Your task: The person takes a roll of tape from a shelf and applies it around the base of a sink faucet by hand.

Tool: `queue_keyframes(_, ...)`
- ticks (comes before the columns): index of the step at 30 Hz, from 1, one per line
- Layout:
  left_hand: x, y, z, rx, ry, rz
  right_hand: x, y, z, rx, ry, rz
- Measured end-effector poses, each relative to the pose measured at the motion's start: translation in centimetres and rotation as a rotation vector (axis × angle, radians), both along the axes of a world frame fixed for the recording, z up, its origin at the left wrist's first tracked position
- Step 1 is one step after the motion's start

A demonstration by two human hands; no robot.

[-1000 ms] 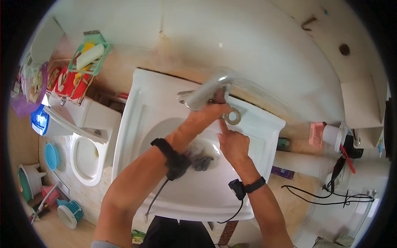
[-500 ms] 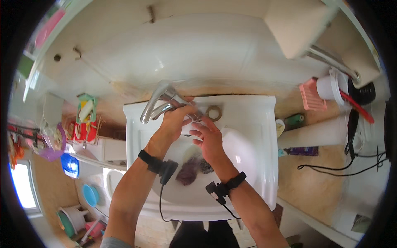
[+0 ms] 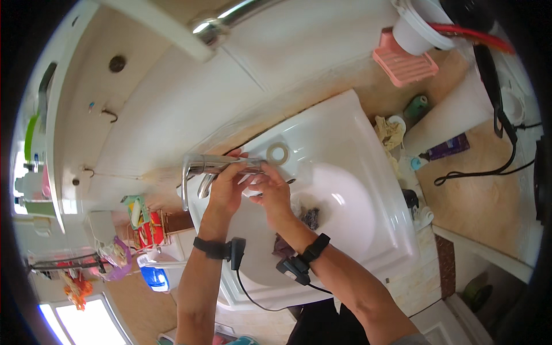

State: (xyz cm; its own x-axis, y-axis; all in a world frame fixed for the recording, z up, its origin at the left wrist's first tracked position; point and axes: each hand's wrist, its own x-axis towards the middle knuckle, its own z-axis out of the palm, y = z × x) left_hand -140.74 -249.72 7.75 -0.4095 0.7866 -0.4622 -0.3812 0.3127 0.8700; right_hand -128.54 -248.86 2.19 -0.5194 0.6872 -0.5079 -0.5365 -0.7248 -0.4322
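A chrome single-lever faucet [image 3: 208, 165] lies tilted over the back left of the white washbasin [image 3: 330, 129], off its mounting spot. My left hand [image 3: 226, 188] is wrapped around its body from below. At the faucet's base end, my right hand [image 3: 275, 194] has its fingers curled in and touching it; what lies between the fingertips is hidden. Just right of the base, a beige ring [image 3: 278, 153] sits on the basin's back ledge. Dark, wet-looking cloth [image 3: 310, 218] lies in the bowl, partly covered by my right forearm.
A pink soap dish [image 3: 402, 64] and a white cup [image 3: 417, 31] are on the wall at the far right. A purple tube [image 3: 448, 146], a green bottle [image 3: 416, 106] and black cords [image 3: 477, 172] are right of the basin. A metal pipe [image 3: 230, 17] runs above.
My view has turned, so the basin appears slanted and more of its right side shows. The faucet stays in my left hand. My right-hand fingers have closed in around its base end.
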Motion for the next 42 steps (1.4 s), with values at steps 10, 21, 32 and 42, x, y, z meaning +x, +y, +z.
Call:
queue_keyframes(10,0.3,0.3,-0.2,0.018,-0.054,0.071,-0.2,-1.7,0.3,-0.053,0.044,-0.070)
queue_keyframes(21,0.2,0.3,0.1,-0.024,0.010,0.051,0.4,-1.2,-0.6,0.078,-0.074,-0.054)
queue_keyframes(32,-0.3,0.3,0.1,-0.012,0.076,0.046,0.5,-1.4,-0.4,0.160,-0.204,-0.054)
queue_keyframes(42,1.3,1.0,0.7,-0.027,0.086,0.077,1.2,-1.0,-2.4,0.834,-0.815,0.119)
